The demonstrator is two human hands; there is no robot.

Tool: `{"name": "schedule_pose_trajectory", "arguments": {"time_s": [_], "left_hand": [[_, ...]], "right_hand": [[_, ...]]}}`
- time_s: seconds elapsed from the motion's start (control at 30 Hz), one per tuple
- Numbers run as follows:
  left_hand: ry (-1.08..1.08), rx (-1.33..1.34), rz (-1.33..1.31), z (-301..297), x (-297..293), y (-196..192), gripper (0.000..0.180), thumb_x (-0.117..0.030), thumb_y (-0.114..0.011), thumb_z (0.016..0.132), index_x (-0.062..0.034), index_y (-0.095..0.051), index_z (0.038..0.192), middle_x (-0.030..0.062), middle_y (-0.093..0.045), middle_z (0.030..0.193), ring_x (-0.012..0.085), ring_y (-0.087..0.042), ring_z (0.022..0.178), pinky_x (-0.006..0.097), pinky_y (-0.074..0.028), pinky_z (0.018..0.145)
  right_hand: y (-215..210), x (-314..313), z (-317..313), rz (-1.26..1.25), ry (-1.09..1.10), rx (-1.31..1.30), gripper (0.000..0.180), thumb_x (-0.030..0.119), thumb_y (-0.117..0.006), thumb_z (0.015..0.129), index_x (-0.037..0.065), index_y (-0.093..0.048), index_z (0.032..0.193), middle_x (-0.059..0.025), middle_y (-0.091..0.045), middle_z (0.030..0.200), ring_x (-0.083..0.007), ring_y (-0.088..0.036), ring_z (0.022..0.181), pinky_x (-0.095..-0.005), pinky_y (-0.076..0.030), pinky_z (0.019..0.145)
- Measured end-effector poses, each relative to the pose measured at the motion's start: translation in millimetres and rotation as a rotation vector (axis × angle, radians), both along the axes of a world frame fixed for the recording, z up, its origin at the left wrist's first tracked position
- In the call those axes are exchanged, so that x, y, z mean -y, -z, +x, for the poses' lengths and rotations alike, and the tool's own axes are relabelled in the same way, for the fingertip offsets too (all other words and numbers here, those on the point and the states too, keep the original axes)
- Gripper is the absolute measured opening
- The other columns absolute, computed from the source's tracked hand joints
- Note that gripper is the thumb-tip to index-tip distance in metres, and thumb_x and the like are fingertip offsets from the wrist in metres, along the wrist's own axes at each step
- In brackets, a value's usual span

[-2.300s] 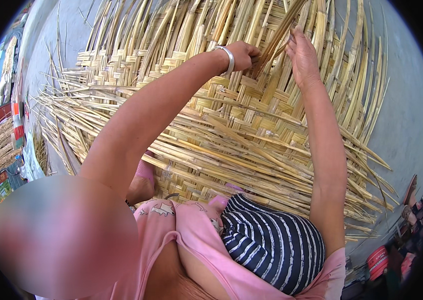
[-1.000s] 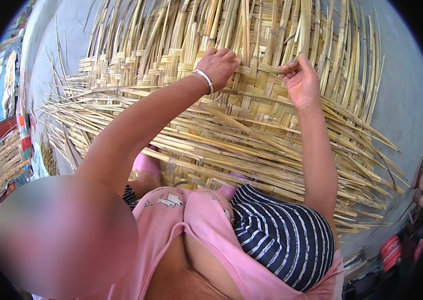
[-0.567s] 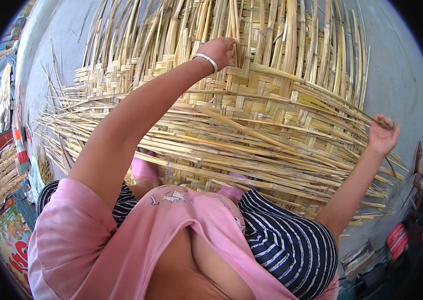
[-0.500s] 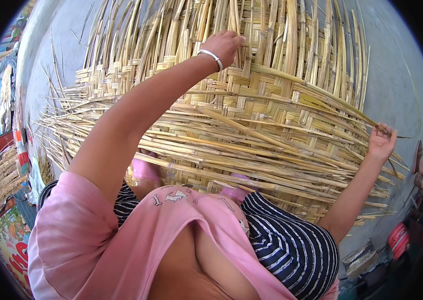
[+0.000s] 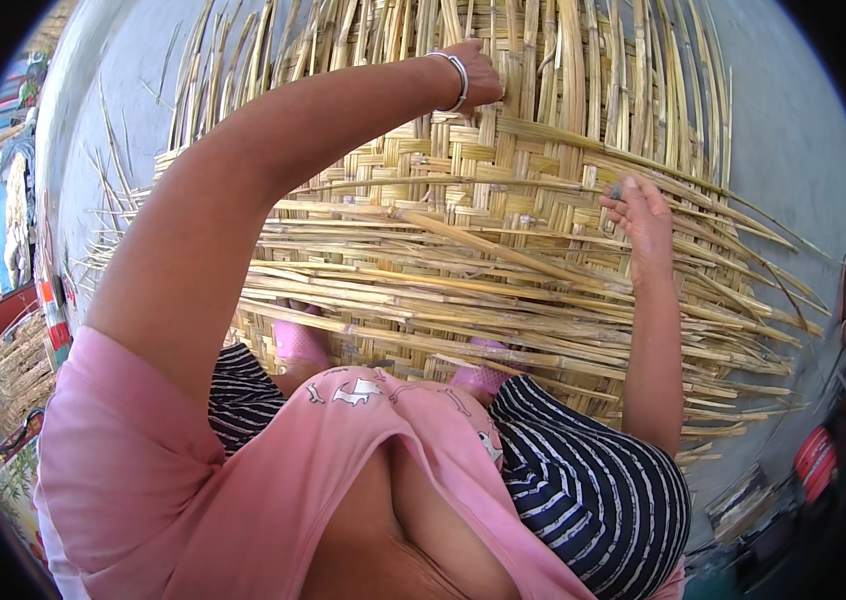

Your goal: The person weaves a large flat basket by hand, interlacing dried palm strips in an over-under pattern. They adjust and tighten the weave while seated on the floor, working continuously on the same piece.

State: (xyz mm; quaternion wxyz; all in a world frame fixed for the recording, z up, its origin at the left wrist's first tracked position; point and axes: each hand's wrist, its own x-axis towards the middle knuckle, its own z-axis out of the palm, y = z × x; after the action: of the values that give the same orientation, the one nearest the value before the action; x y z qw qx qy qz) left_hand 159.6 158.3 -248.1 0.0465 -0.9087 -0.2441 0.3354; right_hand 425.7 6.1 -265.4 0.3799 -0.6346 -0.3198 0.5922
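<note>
Pale yellow woven mat of flat split cane (image 5: 478, 158) is filling the centre of the frame, plaited through the middle, with long upright straw-coloured strips (image 5: 626, 90) fanning toward the top edge. Left hand (image 5: 478, 72), wearing a rigid silver bangle (image 5: 460, 82), is sitting at upper centre over the base of the uprights, knuckles up, fingers bent; whether they are pinching anything is hidden. Right hand (image 5: 640, 205) is hovering at right of centre, palm partly showing, fingers loosely curled; can't tell if a thin tan cane stem (image 5: 543, 184), running nearly level to its fingertips, is being gripped or just passing behind. Hands are staying apart, left one higher in the frame. Key relation: a long flat greenish-yellow strip (image 5: 555, 133) is lying crosswise, starting just below the left hand and sloping down rightward, its thin tip reaching past the mat's right edge over the grey floor (image 5: 783, 130). Its long axis is crossing the uprights; the left hand is nearer its woven-in end, the right hand nearer its free tip, sitting just below its run in the frame. Loose cross canes (image 5: 443, 285) are lying lower, above pink textured slippers (image 5: 300, 345).
</note>
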Motion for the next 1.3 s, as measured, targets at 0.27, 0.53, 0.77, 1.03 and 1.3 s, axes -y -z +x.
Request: {"name": "schedule_pose_trajectory", "arguments": {"time_s": [0.27,0.53,0.77,1.03,1.3], "left_hand": [[0.084,-0.115,-0.069,4.9,-3.7,5.2,0.027,-0.038,-0.061,0.083,-0.0136,-0.069,0.094,0.0074,-0.065,0.094,0.0232,-0.061,0.092,0.038,-0.043,0.084],[0.100,-0.222,-0.143,10.9,3.2,-3.6,0.011,-0.015,-0.054,0.084,-0.0097,-0.063,0.089,0.0097,-0.068,0.081,0.0267,-0.066,0.081,0.041,-0.049,0.070],[0.059,-0.216,-0.044,14.7,27.5,12.3,0.014,-0.018,-0.055,0.086,-0.0066,-0.063,0.085,0.0077,-0.069,0.079,0.0205,-0.066,0.074,0.035,-0.045,0.065],[-0.135,-0.078,-0.102,-9.0,28.0,23.9,0.020,-0.017,-0.044,0.093,-0.0020,-0.056,0.085,0.0096,-0.064,0.075,0.0206,-0.064,0.066,0.037,-0.047,0.055],[-0.193,0.099,-0.044,-20.1,39.3,27.3,0.020,-0.013,-0.043,0.091,-0.0005,-0.059,0.090,0.0121,-0.064,0.072,0.0225,-0.065,0.067,0.037,-0.052,0.054]], "right_hand": [[49.9,13.5,-24.3,0.004,-0.168,0.114,0.021,0.020,-0.051,0.094,0.006,-0.060,0.108,-0.0028,-0.065,0.085,-0.0080,-0.061,0.069,-0.0217,-0.046,0.059],[61.9,19.1,-31.6,0.094,-0.103,0.257,0.019,0.022,-0.051,0.093,0.008,-0.061,0.103,-0.0016,-0.064,0.074,-0.0079,-0.061,0.060,-0.0228,-0.047,0.057],[59.4,21.9,-33.2,0.126,-0.116,0.345,0.017,0.022,-0.051,0.093,0.010,-0.060,0.100,-0.0014,-0.064,0.072,-0.0092,-0.062,0.061,-0.0241,-0.047,0.057],[60.6,23.7,-34.9,0.150,-0.100,0.423,0.016,0.022,-0.052,0.091,0.012,-0.061,0.100,-0.0051,-0.065,0.070,-0.0144,-0.064,0.059,-0.0288,-0.048,0.056],[59.1,21.7,-34.2,0.148,-0.076,0.360,0.015,0.020,-0.052,0.090,0.012,-0.060,0.101,-0.0050,-0.065,0.070,-0.0126,-0.063,0.058,-0.0268,-0.047,0.056]]}}
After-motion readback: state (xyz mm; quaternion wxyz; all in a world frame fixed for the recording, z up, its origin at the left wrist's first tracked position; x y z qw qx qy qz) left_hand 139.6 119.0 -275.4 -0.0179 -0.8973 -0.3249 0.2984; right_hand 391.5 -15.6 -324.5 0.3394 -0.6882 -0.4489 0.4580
